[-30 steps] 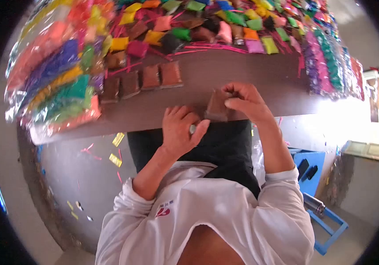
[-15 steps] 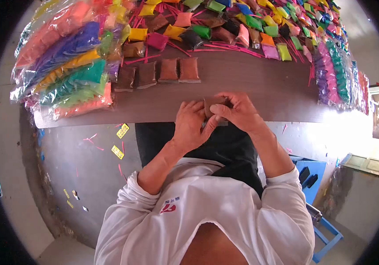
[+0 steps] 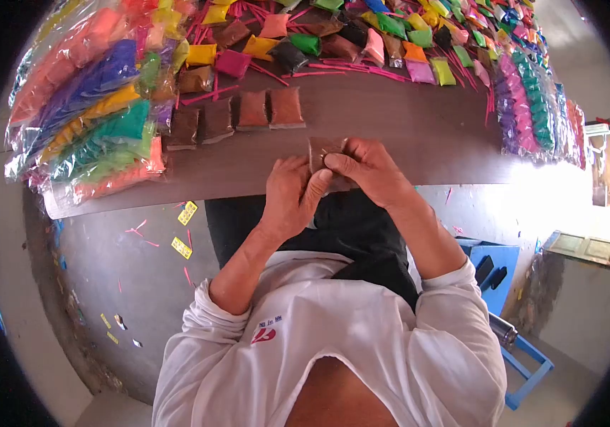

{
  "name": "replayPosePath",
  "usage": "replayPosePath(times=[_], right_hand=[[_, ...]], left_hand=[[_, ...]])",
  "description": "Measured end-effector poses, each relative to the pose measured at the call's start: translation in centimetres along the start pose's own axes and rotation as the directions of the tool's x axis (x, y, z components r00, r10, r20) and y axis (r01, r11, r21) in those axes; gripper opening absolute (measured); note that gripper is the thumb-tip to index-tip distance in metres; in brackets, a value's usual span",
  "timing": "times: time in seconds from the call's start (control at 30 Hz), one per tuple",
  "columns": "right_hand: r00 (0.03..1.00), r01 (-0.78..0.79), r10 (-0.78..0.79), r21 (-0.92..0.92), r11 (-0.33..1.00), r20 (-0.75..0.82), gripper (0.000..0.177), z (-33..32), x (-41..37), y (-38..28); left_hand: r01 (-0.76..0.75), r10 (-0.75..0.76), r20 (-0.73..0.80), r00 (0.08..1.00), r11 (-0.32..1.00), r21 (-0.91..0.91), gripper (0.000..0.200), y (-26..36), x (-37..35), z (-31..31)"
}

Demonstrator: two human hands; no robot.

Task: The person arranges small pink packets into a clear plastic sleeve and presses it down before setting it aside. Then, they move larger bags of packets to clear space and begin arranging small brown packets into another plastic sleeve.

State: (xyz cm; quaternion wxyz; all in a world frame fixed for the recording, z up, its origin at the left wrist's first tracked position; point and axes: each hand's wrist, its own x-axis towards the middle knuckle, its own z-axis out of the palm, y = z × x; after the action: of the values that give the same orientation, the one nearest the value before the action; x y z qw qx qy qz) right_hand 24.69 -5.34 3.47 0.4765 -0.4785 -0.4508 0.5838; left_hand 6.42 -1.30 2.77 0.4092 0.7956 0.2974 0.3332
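Both my hands hold one small clear packet with brown filling [image 3: 325,147] at the front edge of the table [image 3: 418,135]. My left hand [image 3: 290,191] grips its left side, thumb pointing up along it. My right hand [image 3: 369,171] pinches the right side, with its thumb across the packet's face. Beyond them, a row of similar packets lies on the table: two dark brown ones, such as this dark brown packet [image 3: 218,119], and two reddish-brown ones, such as this reddish-brown packet [image 3: 286,108].
Long clear bags of coloured packets [image 3: 98,132] are stacked at the left. A heap of loose coloured packets [image 3: 340,46] and pink strips [image 3: 333,67] spreads along the back. More bagged packets [image 3: 525,107] stand at the right. A blue stool [image 3: 504,285] is by my right side.
The packet in my hands has tipped up slightly, and more of its face shows. The whole view has shifted a little, so the table things appear further left.
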Motion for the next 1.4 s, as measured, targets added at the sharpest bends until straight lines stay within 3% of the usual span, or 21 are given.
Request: replayPosePath(times=[0.07,0.13,0.27,0.33,0.37,0.43,0.47,0.57,0.6,0.7,0.9,1.0,1.1,1.2,1.3,1.4], right_hand=[[1.000,0.009,-0.009,0.019,1.000,-0.008,0.021,0.1,0.2,0.1],[0.996,-0.089,0.091,0.143,0.986,-0.007,0.021,0.2,0.1,-0.3],[0.989,-0.147,0.148,0.232,0.962,0.014,0.020,0.7,-0.4,-2.0],[0.996,-0.089,0.090,0.127,0.988,-0.004,0.022,0.2,-0.2,-1.0],[0.998,-0.059,0.060,0.073,0.996,-0.012,0.023,-0.2,-0.1,-0.6],[0.994,-0.047,0.023,-0.217,0.975,-0.111,0.028,-0.5,0.4,-1.5],[0.988,-0.049,-0.007,-0.356,0.933,-0.154,0.031,-0.7,0.8,-1.8],[0.927,0.014,-0.150,-0.368,0.930,-0.344,0.038,-1.8,2.8,-1.6],[0.919,-0.039,-0.134,-0.423,0.905,-0.371,0.040,-2.2,3.5,-2.3],[0.898,0.070,-0.246,-0.434,0.898,-0.365,0.041,-2.8,5.9,-0.9],[0.875,-0.043,-0.312,-0.701,0.712,-0.370,0.046,-2.1,7.2,-0.9],[0.797,-0.010,-0.476,-0.797,0.604,-0.371,0.050,-1.7,7.0,-0.7],[0.828,-0.044,-0.428,-0.804,0.593,-0.361,0.045,-1.4,6.2,-1.7],[0.837,0.051,-0.496,-0.870,0.490,-0.231,0.031,-2.5,6.9,0.3],[0.812,0.123,-0.553,-0.874,0.470,-0.183,0.021,-2.6,7.1,0.9],[0.825,0.097,-0.503,-0.813,0.574,-0.257,0.018,-2.4,6.4,0.1]], left_hand=[[0.007,-0.009,-0.038,0.999,0.999,-0.052,0.039,-0.1,-0.1,0.3],[0.011,-0.029,-0.115,0.993,0.988,-0.153,0.038,-0.5,-0.2,1.0],[0.054,-0.061,-0.059,0.996,0.992,-0.116,0.039,-1.1,-0.6,0.8],[-0.019,0.018,-0.072,0.997,1.000,-0.022,0.039,-0.5,-0.1,0.5],[0.012,-0.015,-0.075,0.997,0.999,-0.039,0.039,-0.5,-0.1,0.6],[0.076,-0.082,-0.080,0.993,0.994,-0.073,0.037,-0.6,-0.2,0.8],[0.034,-0.034,-0.071,0.997,0.999,-0.009,0.034,-0.7,-0.2,0.8],[-0.087,0.096,-0.063,0.993,0.986,0.143,0.025,-1.0,-0.2,1.0],[-0.118,0.133,-0.082,0.988,0.979,0.167,0.023,-0.9,-0.2,1.4],[-0.146,0.167,-0.076,0.983,0.964,0.224,0.020,-0.7,-0.2,1.5],[-0.165,0.189,-0.057,0.980,0.944,0.287,0.015,-0.8,-0.3,1.6],[-0.189,0.220,-0.068,0.973,0.932,0.310,0.013,-0.8,-0.3,1.8],[-0.212,0.249,-0.073,0.966,0.919,0.332,0.014,-0.9,-0.4,2.0],[-0.210,0.251,-0.064,0.966,0.903,0.375,0.017,-0.8,-0.2,1.9],[-0.221,0.267,-0.060,0.962,0.888,0.403,0.018,-0.9,-0.3,2.3],[-0.225,0.275,-0.072,0.959,0.889,0.399,0.017,-0.7,-0.3,2.5]])
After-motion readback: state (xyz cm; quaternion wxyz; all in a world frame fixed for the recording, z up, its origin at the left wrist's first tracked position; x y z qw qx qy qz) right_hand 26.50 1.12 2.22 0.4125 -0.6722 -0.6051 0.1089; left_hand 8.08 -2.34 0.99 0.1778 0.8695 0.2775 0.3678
